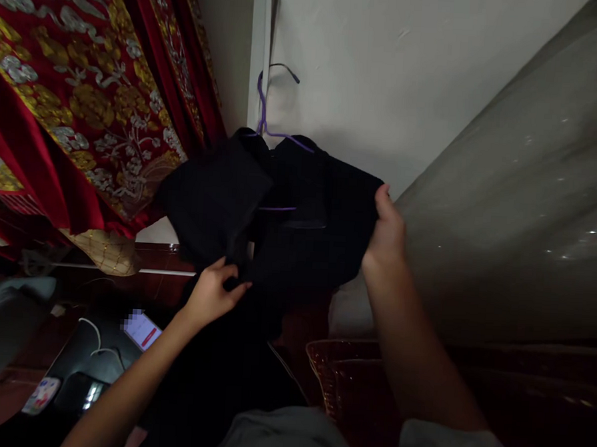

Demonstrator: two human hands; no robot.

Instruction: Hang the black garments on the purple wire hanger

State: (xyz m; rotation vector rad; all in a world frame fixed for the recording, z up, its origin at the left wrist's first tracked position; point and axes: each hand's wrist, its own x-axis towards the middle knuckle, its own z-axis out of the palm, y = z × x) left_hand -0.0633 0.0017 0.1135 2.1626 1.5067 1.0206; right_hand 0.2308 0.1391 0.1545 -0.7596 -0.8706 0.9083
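A black garment (299, 217) hangs on a purple wire hanger (262, 108) against a pale wall. My left hand (213, 292) pinches the garment's lower edge near its middle, fingers closed on the cloth. My right hand (387, 231) grips the garment's right side, thumb over the fabric's edge. More black cloth (220, 373) trails down below my left hand.
A red curtain (75, 85) with gold and silver flowers fills the upper left. A grey sloping surface (519, 215) fills the right. Below sit a dark red woven basket (341, 372), a lit phone (143, 330) with a white cable, and small items on dark wood.
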